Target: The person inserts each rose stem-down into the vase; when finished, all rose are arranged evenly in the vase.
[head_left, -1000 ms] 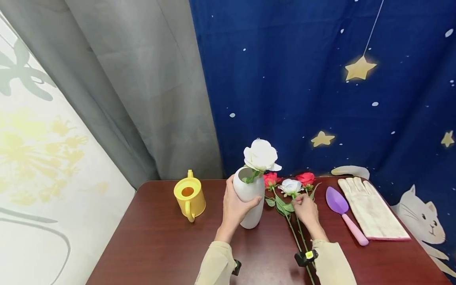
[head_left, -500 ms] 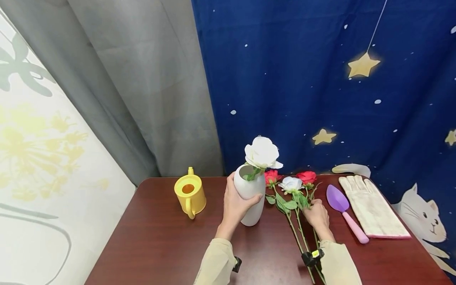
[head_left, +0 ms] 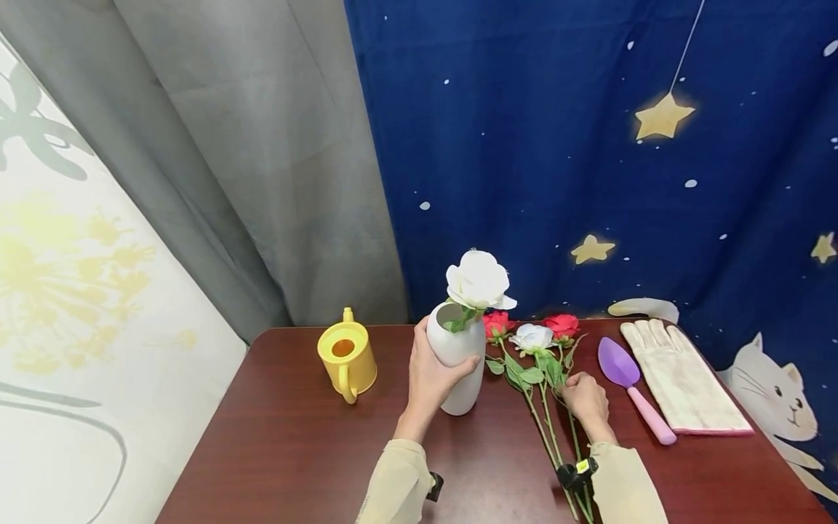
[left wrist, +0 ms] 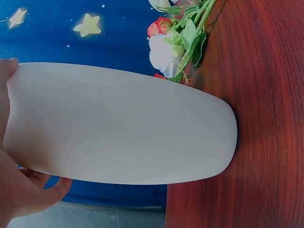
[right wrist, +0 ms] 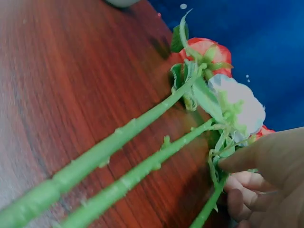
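My left hand grips the white vase around its upper body, thumb across the front. One large white rose stands in the vase, leaning over the right side of its mouth. In the left wrist view the vase's base meets the tabletop. To the right, my right hand pinches the green stem of the right-hand red rose, just below its leaves. Beside that rose lie a smaller white rose and another red rose, their stems running towards the front edge.
A yellow watering can stands left of the vase. On the right lie a purple trowel with a pink handle and a pale work glove. Curtains hang behind the dark wooden table.
My right hand has moved from the smaller white rose, just under its bloom, rightward and slightly down to the right-hand red rose's stem. The left hand keeps its grip on the vase.
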The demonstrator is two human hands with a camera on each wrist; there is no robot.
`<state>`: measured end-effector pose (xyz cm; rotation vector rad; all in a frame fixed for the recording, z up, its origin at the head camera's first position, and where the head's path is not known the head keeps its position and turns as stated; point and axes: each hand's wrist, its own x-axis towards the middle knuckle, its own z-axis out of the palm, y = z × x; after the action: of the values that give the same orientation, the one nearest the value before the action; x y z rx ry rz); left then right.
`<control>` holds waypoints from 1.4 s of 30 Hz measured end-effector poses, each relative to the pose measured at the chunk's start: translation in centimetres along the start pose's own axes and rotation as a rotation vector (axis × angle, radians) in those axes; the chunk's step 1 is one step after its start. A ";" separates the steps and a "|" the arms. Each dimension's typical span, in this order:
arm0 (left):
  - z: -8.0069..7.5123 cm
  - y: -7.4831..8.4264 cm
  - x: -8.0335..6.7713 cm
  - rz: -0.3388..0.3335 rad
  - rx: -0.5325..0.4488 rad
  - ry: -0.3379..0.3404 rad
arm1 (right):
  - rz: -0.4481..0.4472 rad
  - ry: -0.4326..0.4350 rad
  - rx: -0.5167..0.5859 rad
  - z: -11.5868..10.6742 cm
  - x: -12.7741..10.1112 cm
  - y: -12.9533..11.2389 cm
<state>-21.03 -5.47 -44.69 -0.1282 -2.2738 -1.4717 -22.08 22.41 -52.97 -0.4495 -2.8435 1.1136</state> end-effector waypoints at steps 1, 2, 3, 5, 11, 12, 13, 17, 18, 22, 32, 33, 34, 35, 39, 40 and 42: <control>0.0 0.0 0.0 -0.002 0.002 -0.003 | 0.002 -0.013 -0.008 -0.1 0.0 0.0; 0.0 0.0 0.0 0.000 0.002 -0.008 | 0.009 -0.021 -0.014 -0.2 0.0 0.0; 0.1 0.0 0.0 0.000 0.004 -0.012 | 0.014 -0.024 -0.017 -0.4 0.1 0.1; 0.1 0.0 0.0 0.005 0.008 -0.010 | -0.001 -0.026 -0.013 -0.5 0.2 0.3; -0.2 0.2 -0.1 0.016 0.017 0.010 | -0.086 0.009 0.066 -0.9 0.4 0.9; -0.2 0.2 -0.1 0.016 0.016 0.007 | -0.085 0.019 0.079 -1.0 0.4 1.0; -0.2 0.2 -0.1 0.016 0.016 0.005 | -0.081 0.027 0.094 -1.1 0.3 1.1; -0.2 0.1 0.0 0.017 0.016 0.008 | -0.053 0.041 0.138 -1.4 0.3 1.3; -0.2 0.1 0.0 0.016 0.016 0.008 | -0.041 0.045 0.157 -1.6 0.2 1.2; -0.1 0.0 0.0 0.016 0.024 0.013 | -0.020 0.036 0.321 -2.1 0.2 0.5; -0.1 0.1 -0.1 0.014 0.028 0.013 | -0.038 -0.051 0.679 -3.5 1.6 0.3; -0.2 0.1 -0.1 0.013 0.029 0.011 | -0.085 -0.036 0.751 -3.1 2.7 1.5; -0.2 0.1 -0.1 0.011 0.029 0.009 | -0.100 -0.003 0.769 -3.2 2.7 1.4; -0.2 0.1 -0.1 0.010 0.030 0.010 | -0.118 0.021 0.808 -3.4 2.6 1.4; -0.2 0.0 -0.1 0.012 0.029 0.009 | -0.203 0.068 0.951 -4.6 1.6 0.3; -0.2 -0.1 -0.1 0.012 0.028 0.009 | -0.198 0.071 0.972 -5.1 1.0 -0.5; -0.2 -0.1 0.0 0.017 0.025 0.012 | -0.249 0.013 1.051 -5.4 0.8 -0.4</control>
<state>-20.94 -5.68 -44.69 -0.1311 -2.2750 -1.4313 -22.10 25.90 -48.71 -0.0126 -1.8046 2.2067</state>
